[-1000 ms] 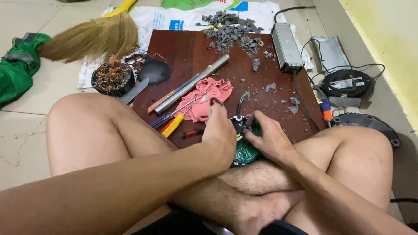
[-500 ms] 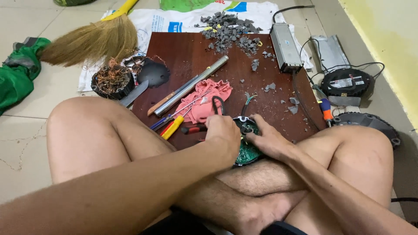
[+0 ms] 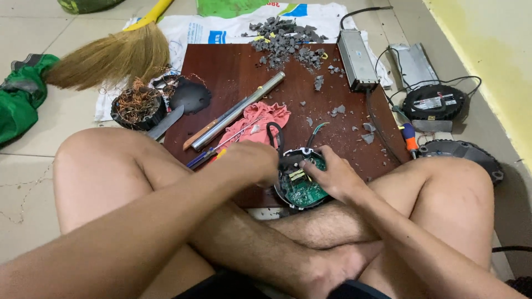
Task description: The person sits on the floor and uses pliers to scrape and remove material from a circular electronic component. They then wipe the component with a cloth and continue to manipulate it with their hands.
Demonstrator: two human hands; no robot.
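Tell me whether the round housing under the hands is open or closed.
Open: the round housing has no cover, and its green circuit board lies exposed between both hands.

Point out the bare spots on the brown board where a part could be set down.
Free: the board's far-left corner, between the metal tube and the grey rubble. Crowded: the near edge, where both hands work on the round circuit board beside the pink rag.

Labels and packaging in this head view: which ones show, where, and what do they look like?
White woven sack: spread flat under the board's far edge, with blue and green print.
Sticker label: pale rectangle on the round black device at right.
No screens or signs.
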